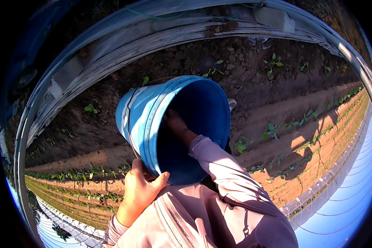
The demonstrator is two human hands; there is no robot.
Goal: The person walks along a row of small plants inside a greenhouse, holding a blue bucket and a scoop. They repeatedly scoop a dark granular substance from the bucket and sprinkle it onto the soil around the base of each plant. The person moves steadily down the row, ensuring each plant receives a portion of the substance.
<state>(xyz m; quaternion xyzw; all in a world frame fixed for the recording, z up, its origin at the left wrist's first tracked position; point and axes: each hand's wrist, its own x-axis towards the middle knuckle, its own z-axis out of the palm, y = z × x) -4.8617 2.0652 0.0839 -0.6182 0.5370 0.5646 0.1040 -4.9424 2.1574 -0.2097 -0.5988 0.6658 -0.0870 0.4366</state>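
A blue plastic bucket (pixel 148 114) is tilted in front of me, its mouth towards my body and its thin wire handle (pixel 130 124) lying along the outer wall. With the thumb over the rim and the fingers beneath, my left hand (pixel 142 189) grips the bucket's near left edge. My right hand (pixel 175 123) reaches deep inside the bucket, where dark shadow hides its fingers and whatever they touch. The bucket's bottom is also too dark to make out. A pale pink sleeve (pixel 226 167) covers my right arm.
Dark soil with small green seedlings (pixel 272 64) surrounds the bucket. Planted rows (pixel 310 116) run off on both sides. Behind stand bunched plastic sheeting (pixel 161 38), a curved metal pipe (pixel 24 124) and concrete blocks (pixel 274 19). Hoops of a plastic greenhouse (pixel 338 198) show at lower right.
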